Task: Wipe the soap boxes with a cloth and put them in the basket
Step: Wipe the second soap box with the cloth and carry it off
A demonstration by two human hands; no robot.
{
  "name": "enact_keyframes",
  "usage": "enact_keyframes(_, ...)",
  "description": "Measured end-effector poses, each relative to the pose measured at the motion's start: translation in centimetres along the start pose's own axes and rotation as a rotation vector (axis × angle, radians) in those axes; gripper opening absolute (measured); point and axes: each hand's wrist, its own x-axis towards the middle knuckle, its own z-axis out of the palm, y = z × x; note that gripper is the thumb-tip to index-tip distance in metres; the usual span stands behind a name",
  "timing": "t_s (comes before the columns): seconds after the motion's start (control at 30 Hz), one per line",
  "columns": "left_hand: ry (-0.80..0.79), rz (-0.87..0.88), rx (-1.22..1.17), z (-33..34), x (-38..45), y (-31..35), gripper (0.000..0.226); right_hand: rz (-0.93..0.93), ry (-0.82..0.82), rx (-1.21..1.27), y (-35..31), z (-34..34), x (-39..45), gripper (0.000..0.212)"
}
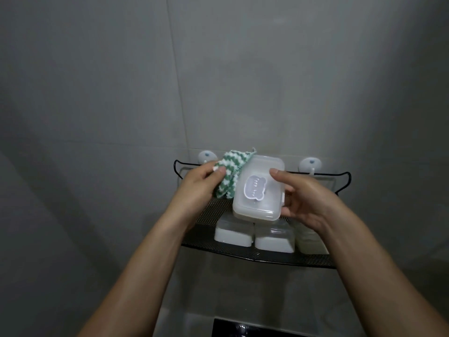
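Observation:
A translucent white soap box (257,205) with a grey label on its lid is held above the black mesh basket (262,257). My right hand (308,203) grips it from the right, thumb on the lid and fingers beneath. My left hand (196,186) pinches a green and white zigzag cloth (230,173), which lies against the box's left edge. Three more white soap boxes (234,233) stand side by side in the basket below; the rightmost is partly hidden by my right hand.
The basket hangs on a grey tiled wall from two white suction hooks (310,164). A dark fixture with a shiny metal part (240,328) shows at the bottom edge.

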Motion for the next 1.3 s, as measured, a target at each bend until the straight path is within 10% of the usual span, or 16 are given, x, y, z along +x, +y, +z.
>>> enact_keyframes(0.27, 0.092, 0.274, 0.361, 0.2, 3.4, 2.4, 0.033, 0.019, -0.063, -0.035, -0.2, 0.6, 0.4, 0.047)
enact_keyframes(0.73, 0.179, 0.345, 0.429, 1.2, -2.2, -0.7, 0.028, -0.046, 0.095, 0.135, -0.7, 0.0, 0.9, 0.016)
enact_keyframes(1.0, 0.249, 0.409, 0.487, 0.2, -0.8, 0.3, 0.027, -0.09, -0.03, -0.032, -0.2, 1.6, 0.3, 0.044)
enact_keyframes(1.3, -0.048, 0.494, 0.894, 0.6, 2.4, 3.2, 0.034, -0.14, -0.048, -0.154, -0.1, 1.6, 0.2, 0.045)
